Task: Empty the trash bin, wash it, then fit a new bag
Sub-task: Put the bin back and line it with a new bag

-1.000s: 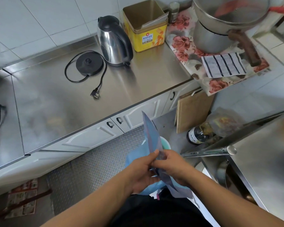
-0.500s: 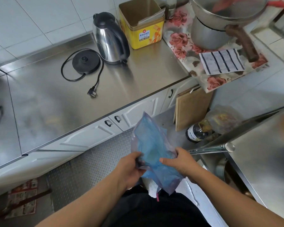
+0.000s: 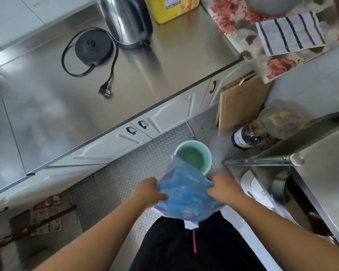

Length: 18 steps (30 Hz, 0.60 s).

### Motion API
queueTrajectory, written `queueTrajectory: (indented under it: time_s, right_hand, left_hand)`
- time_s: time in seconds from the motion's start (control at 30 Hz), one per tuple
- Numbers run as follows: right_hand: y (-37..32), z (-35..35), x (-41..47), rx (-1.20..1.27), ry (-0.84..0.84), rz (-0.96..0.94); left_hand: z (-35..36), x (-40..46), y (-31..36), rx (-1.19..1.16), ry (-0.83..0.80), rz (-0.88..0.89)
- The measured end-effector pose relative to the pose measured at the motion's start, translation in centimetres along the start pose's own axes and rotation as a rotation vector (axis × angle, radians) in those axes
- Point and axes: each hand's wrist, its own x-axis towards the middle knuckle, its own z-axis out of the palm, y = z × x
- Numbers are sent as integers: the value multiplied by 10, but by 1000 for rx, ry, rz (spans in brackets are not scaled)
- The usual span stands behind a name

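Both hands grip the blue bag [image 3: 186, 194], the left hand [image 3: 150, 192] pinching its left edge and the right hand [image 3: 224, 189] bunching its right edge, stretching it wide at waist height. The green bin [image 3: 194, 156] stands upright on the metal floor [image 3: 110, 184] just beyond, partly covered by the bag's top corner.

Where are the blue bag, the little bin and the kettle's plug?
blue bag [image 3: 186, 194]: head view, middle of the crumpled plastic between both hands.
bin [image 3: 193, 156]: head view, green inside wall.
plug [image 3: 105, 91]: head view, black body on the counter.
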Motion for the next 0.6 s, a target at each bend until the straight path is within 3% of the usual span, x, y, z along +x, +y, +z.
queueTrajectory:
  time_s: [0.1,0.27,0.43,0.6]
  right_hand:
    - [12,5,13,54,86,101]
    - [43,15,41,118,251,260]
    - [65,31,85,533,394,460]
    - [69,54,134,824,363,497]
  left_hand:
    - [7,21,-16,72,32,-121]
    - [25,68,-39,-226,243,-336]
    - [52,119,-36,-645,312,-528]
    - [91,166,-15,-637,208,-312]
